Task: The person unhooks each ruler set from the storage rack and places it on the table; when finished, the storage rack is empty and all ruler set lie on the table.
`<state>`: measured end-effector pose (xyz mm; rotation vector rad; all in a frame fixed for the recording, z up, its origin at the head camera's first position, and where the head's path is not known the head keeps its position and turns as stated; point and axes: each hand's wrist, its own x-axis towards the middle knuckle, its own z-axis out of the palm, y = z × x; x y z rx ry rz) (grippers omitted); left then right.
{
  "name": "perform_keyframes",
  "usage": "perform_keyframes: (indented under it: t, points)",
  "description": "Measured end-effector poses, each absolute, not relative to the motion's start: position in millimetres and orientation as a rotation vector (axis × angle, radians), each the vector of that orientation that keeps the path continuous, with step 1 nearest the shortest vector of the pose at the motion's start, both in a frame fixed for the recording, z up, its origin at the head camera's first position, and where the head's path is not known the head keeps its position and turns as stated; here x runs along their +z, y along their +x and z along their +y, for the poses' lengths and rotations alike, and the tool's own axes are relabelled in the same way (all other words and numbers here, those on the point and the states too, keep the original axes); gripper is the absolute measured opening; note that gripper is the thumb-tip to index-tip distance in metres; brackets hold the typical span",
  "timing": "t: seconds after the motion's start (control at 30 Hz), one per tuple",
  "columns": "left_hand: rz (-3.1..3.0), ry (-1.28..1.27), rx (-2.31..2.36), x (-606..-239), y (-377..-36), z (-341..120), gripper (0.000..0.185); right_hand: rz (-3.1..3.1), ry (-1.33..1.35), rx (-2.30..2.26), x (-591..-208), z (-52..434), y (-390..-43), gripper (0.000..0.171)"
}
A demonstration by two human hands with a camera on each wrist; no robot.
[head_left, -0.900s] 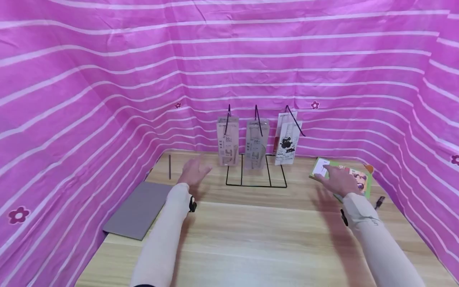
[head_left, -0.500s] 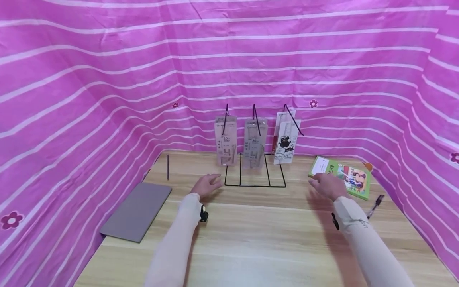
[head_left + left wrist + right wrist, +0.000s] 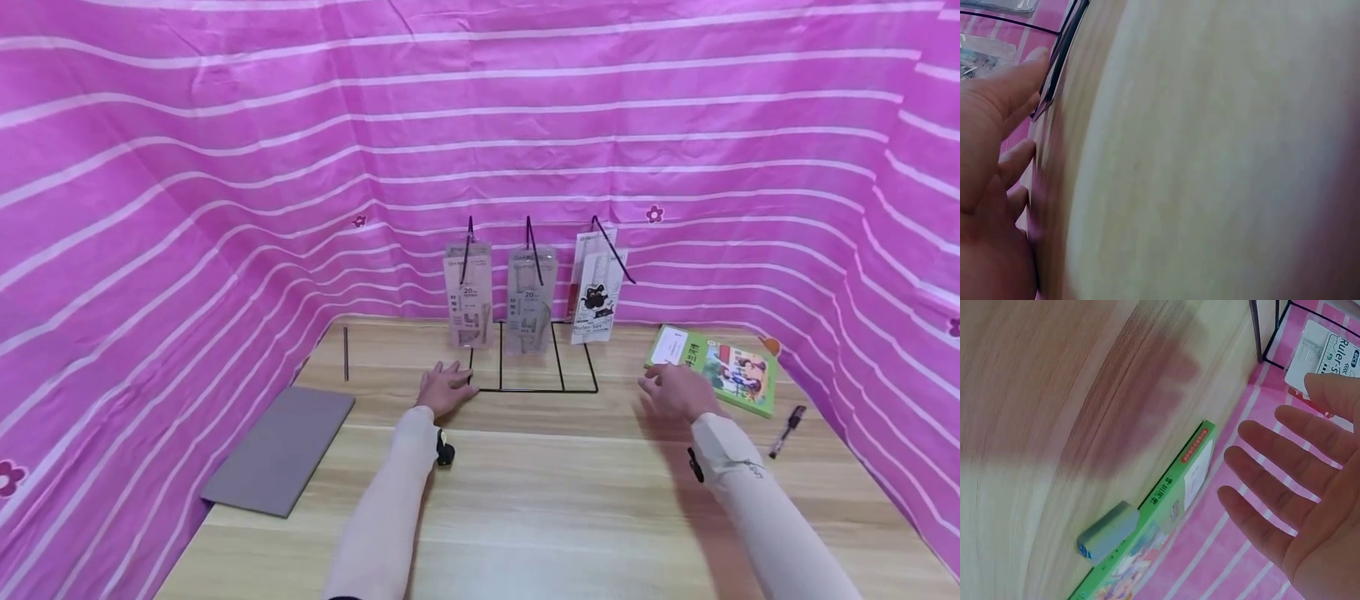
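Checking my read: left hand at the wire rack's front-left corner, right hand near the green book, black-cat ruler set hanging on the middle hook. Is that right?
Wrong hook: the head view shows the black-cat ruler set on the right-hand hook, not the middle hook. The rest holds: left hand at the wire rack, right hand near the green book.
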<state>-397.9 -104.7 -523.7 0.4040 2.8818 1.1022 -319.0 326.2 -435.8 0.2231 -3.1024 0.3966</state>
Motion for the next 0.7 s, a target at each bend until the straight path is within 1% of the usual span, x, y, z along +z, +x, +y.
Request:
perform_keyframes:
  t: [0.17,0.33,0.47,0.57,0.7]
  points:
    - [2.935,0.377,1.029,-523.2,-396.8,-101.0,0.049,-3.041,0.253,0.556,-443.1,325.9,-324.3,0.04]
    - [2.964,0.367,1.016,-519.6,-393.5,-99.3,0.047,-2.958,0.218,0.761,-452.7,327.9,-333.2,0.043]
    - [2.973,0.384,1.019,-522.9,-394.0,-99.9,0.046,-2.831,0.225,0.932,-451.5,326.6,-340.1,0.045]
    - [2.972,0.369,1.025,-523.7,-394.1,-99.8,0.046,-2.729,0.236,1.09,-445.1,324.4,-349.9,0.052]
    - [2.971,0.363,1.029,-522.8,-395.1,-95.9,0.046,-2.638,0.217,1.294,-427.2,324.6,-363.4,0.063]
